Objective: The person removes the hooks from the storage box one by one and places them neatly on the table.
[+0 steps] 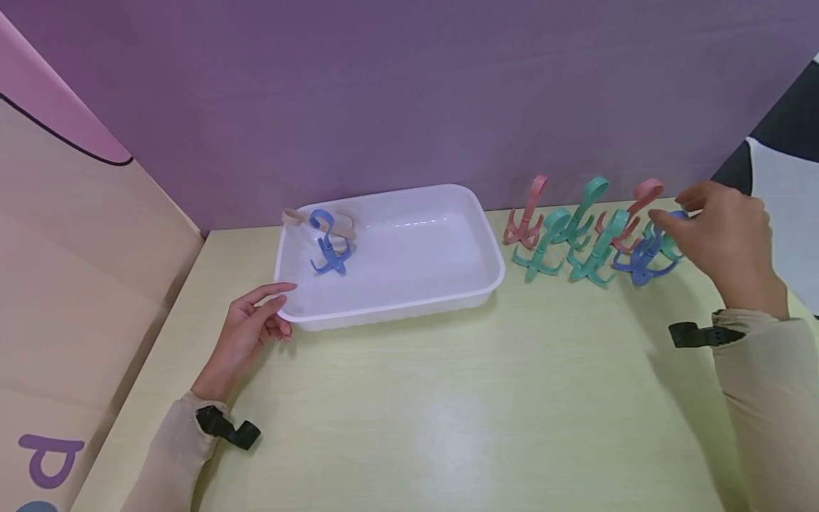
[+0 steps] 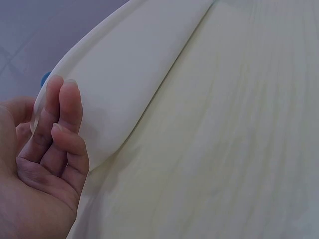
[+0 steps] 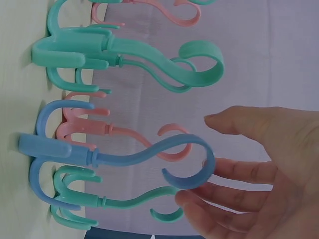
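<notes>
My left hand (image 1: 249, 323) holds the near-left corner of a white plastic tray (image 1: 390, 311), its fingers on both sides of the rim. In the tray stand a blue claw hook (image 1: 331, 257) and, behind it, a beige one (image 1: 345, 231). My right hand (image 1: 729, 231) is at the curled top of another blue claw hook (image 3: 124, 158). In the right wrist view its thumb stands apart, and the fingertips overlap the hook's curl. A green claw hook (image 3: 82, 198) stands just behind that blue one.
Several more green hooks (image 1: 591, 264) and pink hooks (image 1: 525, 229) stand grouped to the right of the tray on the pale table (image 1: 448, 405). A purple panel (image 1: 409, 92) rises along the table's back edge. A cream panel (image 1: 77, 284) borders the left side.
</notes>
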`<state>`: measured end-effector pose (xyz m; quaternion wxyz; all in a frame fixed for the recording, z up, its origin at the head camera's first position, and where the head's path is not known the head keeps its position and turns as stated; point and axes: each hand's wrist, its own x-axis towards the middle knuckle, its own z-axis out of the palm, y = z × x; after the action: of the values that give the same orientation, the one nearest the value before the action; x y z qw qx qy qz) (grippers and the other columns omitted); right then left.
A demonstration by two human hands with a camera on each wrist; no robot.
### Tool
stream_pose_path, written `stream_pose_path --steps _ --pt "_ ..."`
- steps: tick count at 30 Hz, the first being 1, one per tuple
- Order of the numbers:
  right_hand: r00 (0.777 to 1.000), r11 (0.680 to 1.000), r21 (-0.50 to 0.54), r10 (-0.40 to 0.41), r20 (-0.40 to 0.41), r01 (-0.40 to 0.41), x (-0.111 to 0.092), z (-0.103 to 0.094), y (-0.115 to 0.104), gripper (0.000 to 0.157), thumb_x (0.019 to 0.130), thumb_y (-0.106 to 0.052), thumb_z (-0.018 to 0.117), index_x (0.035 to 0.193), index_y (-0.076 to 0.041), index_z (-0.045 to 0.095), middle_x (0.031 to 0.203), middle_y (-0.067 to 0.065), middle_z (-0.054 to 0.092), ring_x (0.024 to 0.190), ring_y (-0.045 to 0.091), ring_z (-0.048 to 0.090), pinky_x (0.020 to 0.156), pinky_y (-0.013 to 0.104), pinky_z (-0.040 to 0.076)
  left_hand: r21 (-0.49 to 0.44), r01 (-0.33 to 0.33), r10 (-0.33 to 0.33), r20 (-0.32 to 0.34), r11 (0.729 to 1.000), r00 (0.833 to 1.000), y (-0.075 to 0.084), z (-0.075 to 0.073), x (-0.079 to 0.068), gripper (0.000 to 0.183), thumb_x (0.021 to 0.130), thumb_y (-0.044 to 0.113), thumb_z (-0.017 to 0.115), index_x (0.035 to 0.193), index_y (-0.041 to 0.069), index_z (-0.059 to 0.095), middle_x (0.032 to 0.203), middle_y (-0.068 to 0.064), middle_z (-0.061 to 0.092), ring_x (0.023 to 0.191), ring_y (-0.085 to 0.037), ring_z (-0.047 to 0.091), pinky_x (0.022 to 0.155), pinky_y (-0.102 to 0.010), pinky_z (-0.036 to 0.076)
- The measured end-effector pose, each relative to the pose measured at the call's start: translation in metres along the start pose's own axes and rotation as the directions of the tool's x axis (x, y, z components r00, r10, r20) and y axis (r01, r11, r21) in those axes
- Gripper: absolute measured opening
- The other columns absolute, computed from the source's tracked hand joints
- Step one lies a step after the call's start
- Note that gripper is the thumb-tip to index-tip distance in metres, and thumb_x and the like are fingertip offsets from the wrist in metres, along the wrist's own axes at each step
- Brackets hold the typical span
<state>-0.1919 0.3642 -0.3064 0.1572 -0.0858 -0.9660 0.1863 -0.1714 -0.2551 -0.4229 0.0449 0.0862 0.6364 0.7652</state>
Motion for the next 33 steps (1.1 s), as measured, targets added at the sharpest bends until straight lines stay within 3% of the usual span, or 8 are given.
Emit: stream_pose_path --steps 11,21,28,33 --pt "0.992 1.000 0.006 -0.026 -0.126 0.027 -0.004 -0.003 -0.014 0.052 0.100 -0.035 0.055 0.123 0.012 0.058 0.116 0.035 0.060 0.106 0.050 0.052 0.095 0.067 0.036 -0.015 -0.006 0.006 0.020 1.000 1.000 0.000 0.000 0.001 0.023 0.103 0.009 0.055 0.121 0.006 0.069 0.063 -0.004 0.068 0.054 -0.013 0.065 0.052 -0.022 0.055" --pt "0.966 0.993 0.071 -0.079 -0.246 0.099 -0.013 -0.006 -0.032 0.057 0.100 -0.042 0.056 0.122 0.010 0.063 0.113 0.034 0.064 0.105 0.049 0.054 0.095 0.064 0.036 0.019 0.013 -0.013 -0.019 1.000 1.000 -0.002 0.002 0.001 0.024 0.102 0.012 0.057 0.123 0.006 0.068 0.062 -0.004 0.067 0.053 -0.014 0.064 0.052 -0.023 0.054" --pt "0.933 0.943 0.178 -0.227 -0.279 0.283 -0.023 0.006 -0.060 0.031 0.095 -0.019 0.061 0.111 0.006 0.069 0.101 0.025 0.068 0.090 0.037 0.057 0.078 0.041 0.036 0.012 0.009 -0.009 -0.047 1.000 0.999 -0.003 0.001 0.001 0.024 0.102 0.013 0.058 0.122 0.006 0.069 0.061 -0.004 0.066 0.052 -0.013 0.063 0.052 -0.023 0.055" --pt "0.913 0.897 0.230 -0.318 -0.256 0.377 -0.034 0.017 -0.085 0.025 0.092 -0.016 0.067 0.108 0.002 0.070 0.098 0.021 0.069 0.087 0.033 0.061 0.070 0.031 0.037 -0.035 0.012 -0.012 0.003 0.999 1.000 -0.002 0.000 0.001 0.023 0.103 0.011 0.056 0.122 0.008 0.069 0.063 -0.004 0.067 0.054 -0.013 0.064 0.053 -0.023 0.055"
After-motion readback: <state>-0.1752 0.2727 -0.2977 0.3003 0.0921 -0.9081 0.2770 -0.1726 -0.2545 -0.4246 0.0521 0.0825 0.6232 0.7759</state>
